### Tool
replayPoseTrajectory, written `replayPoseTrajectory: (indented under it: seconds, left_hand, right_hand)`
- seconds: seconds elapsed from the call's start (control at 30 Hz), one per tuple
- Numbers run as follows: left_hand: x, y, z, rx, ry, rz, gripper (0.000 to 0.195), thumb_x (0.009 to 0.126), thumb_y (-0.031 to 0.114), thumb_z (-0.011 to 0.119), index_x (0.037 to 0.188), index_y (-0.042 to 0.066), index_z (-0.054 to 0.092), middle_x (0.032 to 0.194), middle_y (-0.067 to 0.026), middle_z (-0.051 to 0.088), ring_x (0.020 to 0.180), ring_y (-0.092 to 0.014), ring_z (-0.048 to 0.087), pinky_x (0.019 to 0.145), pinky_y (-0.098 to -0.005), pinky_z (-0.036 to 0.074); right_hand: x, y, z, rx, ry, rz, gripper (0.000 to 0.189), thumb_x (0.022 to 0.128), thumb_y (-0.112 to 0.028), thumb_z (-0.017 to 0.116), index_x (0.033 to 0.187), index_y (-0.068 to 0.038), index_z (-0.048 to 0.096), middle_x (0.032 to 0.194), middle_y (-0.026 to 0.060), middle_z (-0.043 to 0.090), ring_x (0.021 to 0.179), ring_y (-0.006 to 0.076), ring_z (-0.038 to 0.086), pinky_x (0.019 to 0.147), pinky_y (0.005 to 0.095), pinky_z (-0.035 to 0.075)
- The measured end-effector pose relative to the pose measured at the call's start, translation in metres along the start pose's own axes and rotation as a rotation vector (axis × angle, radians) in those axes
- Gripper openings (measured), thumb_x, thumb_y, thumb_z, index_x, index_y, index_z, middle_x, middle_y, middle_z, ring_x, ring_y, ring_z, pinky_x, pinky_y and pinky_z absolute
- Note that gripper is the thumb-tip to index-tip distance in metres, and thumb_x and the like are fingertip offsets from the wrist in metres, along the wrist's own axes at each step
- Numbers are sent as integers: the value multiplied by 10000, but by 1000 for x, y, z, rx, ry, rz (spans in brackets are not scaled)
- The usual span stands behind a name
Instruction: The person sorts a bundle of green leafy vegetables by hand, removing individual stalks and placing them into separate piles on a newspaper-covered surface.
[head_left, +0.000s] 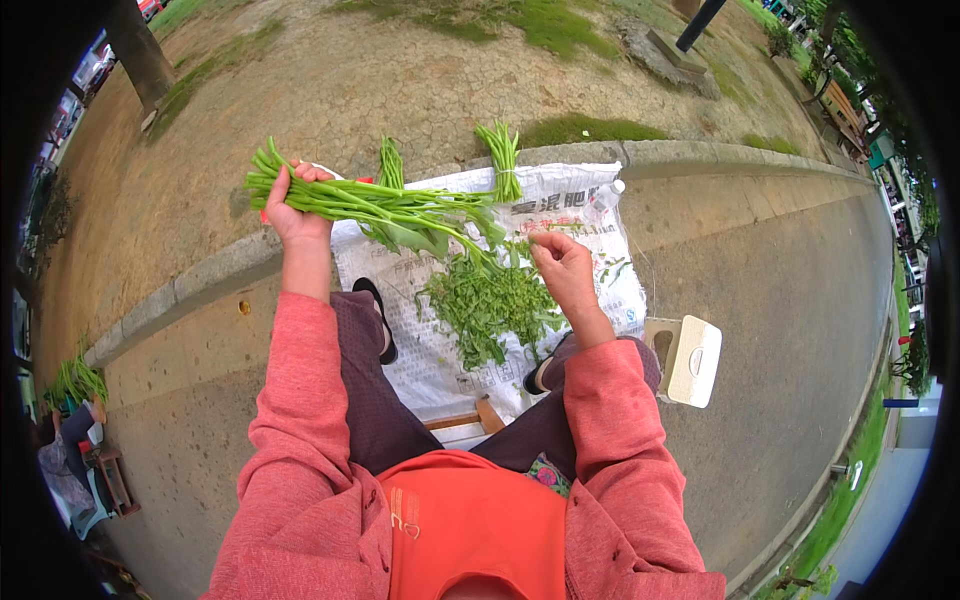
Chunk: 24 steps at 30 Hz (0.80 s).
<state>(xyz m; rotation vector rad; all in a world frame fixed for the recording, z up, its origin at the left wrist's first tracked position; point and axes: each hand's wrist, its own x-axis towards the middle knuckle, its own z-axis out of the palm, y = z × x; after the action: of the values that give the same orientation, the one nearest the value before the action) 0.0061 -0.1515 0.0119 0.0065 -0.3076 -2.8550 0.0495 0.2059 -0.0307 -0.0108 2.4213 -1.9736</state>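
My left hand (296, 206) is closed around a bunch of long green leafy stems (375, 204), held level above a white woven sack laid flat (405, 330). The leafy ends point right. My right hand (564, 271) is near those ends, over the sack, with thumb and fingertips close together; whether a small bit is between them I cannot tell. Below, between my feet, lies a heap of torn leaves and stem bits (491, 304). A tied bundle of green stems (504, 169) lies at the sack's far edge, with another bundle (390, 163) to its left.
A clear plastic bottle (607, 195) lies at the sack's far right corner. A white plastic step stool (694, 361) is to the right. A concrete kerb (217, 277) runs beyond the sack, with bare soil past it. Another person (67, 450) sits at far left beside green stems.
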Motion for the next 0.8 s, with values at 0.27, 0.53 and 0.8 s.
replayPoseTrajectory:
  seconds: [0.27, 0.53, 0.8]
  left_hand:
    - [-1, -4, 3, -19, -34, -46, 128, 837, 143, 540, 894, 34, 508, 702, -35, 465, 677, -160, 474, 694, -321, 418]
    - [0, -12, 1, -8, -39, -78, 123, 840, 140, 535, 914, 49, 495, 726, -26, 459, 679, -155, 473, 702, -340, 407]
    - [0, -14, 1, 8, -65, -85, 123, 836, 130, 539, 922, 53, 496, 736, -25, 463, 683, -157, 478, 716, -345, 409]
  right_hand:
    - [-7, -19, 5, 212, -89, -2, 136, 802, -68, 649, 935, -42, 644, 691, -46, 535, 612, 20, 469, 530, 173, 387]
    - [-5, -16, 17, 74, -122, -156, 196, 765, -30, 671, 958, -32, 636, 786, -7, 546, 619, 47, 498, 573, 180, 434]
    - [-6, -12, 16, -101, -77, -221, 66, 779, -65, 636, 825, -17, 632, 735, 34, 563, 607, 99, 524, 554, 233, 437]
